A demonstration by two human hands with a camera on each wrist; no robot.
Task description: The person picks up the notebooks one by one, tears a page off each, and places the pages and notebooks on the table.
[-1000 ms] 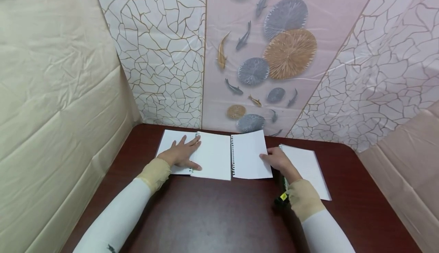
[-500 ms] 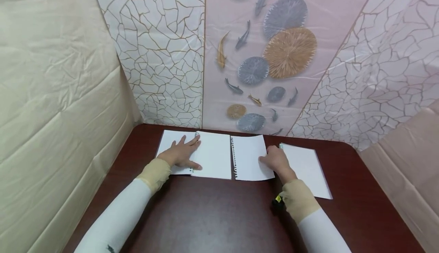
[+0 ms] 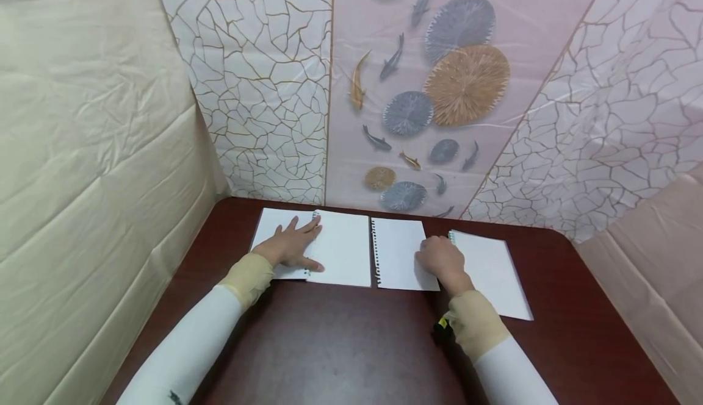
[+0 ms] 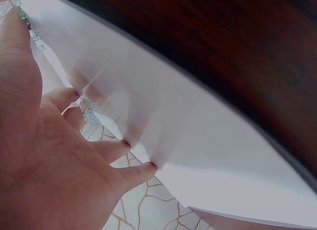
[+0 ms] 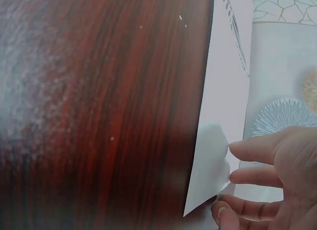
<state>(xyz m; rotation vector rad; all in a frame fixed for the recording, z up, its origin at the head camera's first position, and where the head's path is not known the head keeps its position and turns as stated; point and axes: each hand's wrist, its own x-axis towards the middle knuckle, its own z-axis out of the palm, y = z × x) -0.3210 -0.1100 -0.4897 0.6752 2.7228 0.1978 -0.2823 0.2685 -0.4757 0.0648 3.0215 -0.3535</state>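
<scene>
My left hand (image 3: 289, 247) rests with spread fingers across the rings of an open spiral notebook (image 3: 343, 249) with blank white pages. Its fingertips touch the page in the left wrist view, beside the clear ring binding (image 4: 89, 115). My right hand (image 3: 442, 258) lies at the right edge of a blank white page (image 3: 400, 252) with dark spiral rings along its left side. In the right wrist view two extended digits touch that page (image 5: 213, 156), while other fingers bend beside its edge.
Another white notebook (image 3: 491, 274) lies to the right, partly behind my right arm. A small black object with a yellow mark (image 3: 441, 327) is beside the right wrist. The dark red wooden table (image 3: 340, 344) meets a patterned wall covering (image 3: 263, 118) at the back.
The page under my right hand has gone from slightly raised to flat. My right hand has shifted from pinching its edge to touching its top. The left hand stays in place.
</scene>
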